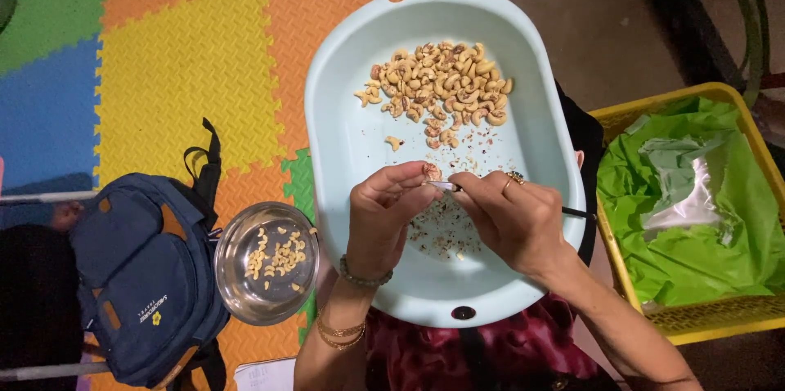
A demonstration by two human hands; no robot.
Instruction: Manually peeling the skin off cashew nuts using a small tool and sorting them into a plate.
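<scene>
My left hand [383,213] pinches a single cashew nut [431,171] with reddish skin between thumb and fingers, over a pale blue oval tub [343,137]. My right hand [511,215] grips a small knife [446,186], its blade tip against the nut and its dark handle sticking out to the right. A heap of unpeeled cashews [441,84] lies at the tub's far end. Flakes of skin [441,231] are scattered on the tub's bottom below my hands.
A steel bowl [266,262] with several pale peeled cashews sits left of the tub. Beside it lies a dark blue backpack [143,276]. A yellow crate [695,203] lined with green plastic stands at the right. Coloured foam floor tiles [188,72] cover the floor.
</scene>
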